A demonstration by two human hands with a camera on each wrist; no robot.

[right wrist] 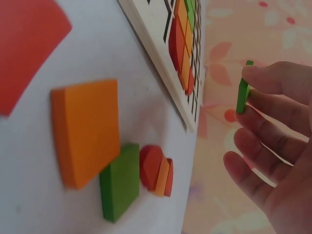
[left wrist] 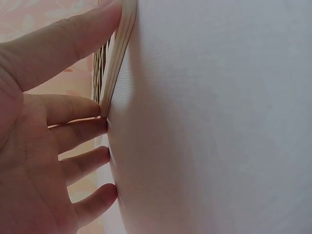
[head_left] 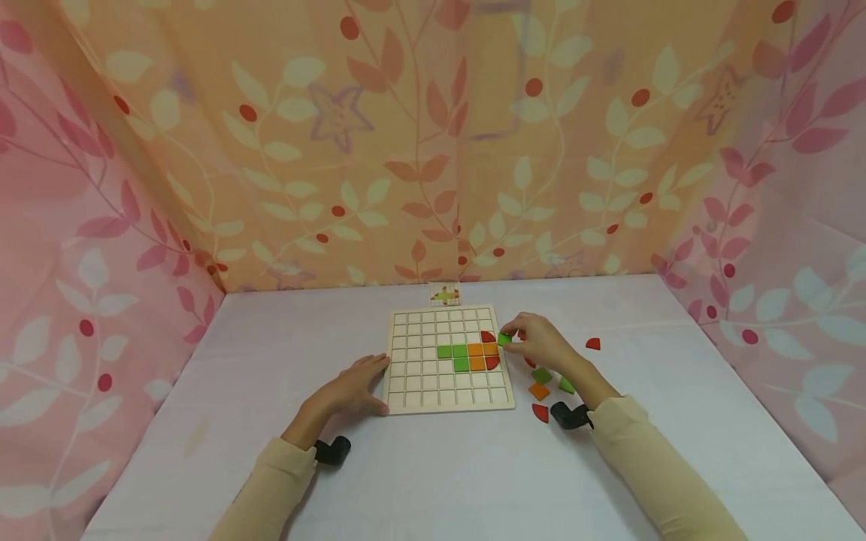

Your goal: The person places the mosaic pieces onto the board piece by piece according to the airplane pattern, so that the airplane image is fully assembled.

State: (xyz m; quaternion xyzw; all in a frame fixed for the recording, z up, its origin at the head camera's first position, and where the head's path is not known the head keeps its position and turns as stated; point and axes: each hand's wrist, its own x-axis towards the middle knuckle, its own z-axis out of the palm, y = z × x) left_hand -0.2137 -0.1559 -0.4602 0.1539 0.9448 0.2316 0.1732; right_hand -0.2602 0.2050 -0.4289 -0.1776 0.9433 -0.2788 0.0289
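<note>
A wooden grid board (head_left: pixel 413 391) lies on the table. Toward its right side sit green square tiles (head_left: pixel 461 364), orange square tiles (head_left: pixel 477 364) and red rounded tiles (head_left: pixel 492 364). My left hand (head_left: pixel 348 387) touches the board's left edge with thumb and index fingertip, its other fingers spread straight beside it, as the left wrist view confirms. Above the board's right edge, my right hand (head_left: pixel 546 346) pinches a green square tile (right wrist: pixel 243 90) between thumb and fingers. In the right wrist view this tile is raised off the table and seen edge-on.
Loose tiles lie right of the board: an orange square (head_left: pixel 539 391), a green square (head_left: pixel 541 375), a red rounded piece (head_left: pixel 540 412) and another red one (head_left: pixel 593 343) farther off. A small pattern card (head_left: pixel 444 294) stands behind the board, before a floral curtain (head_left: pixel 379 150).
</note>
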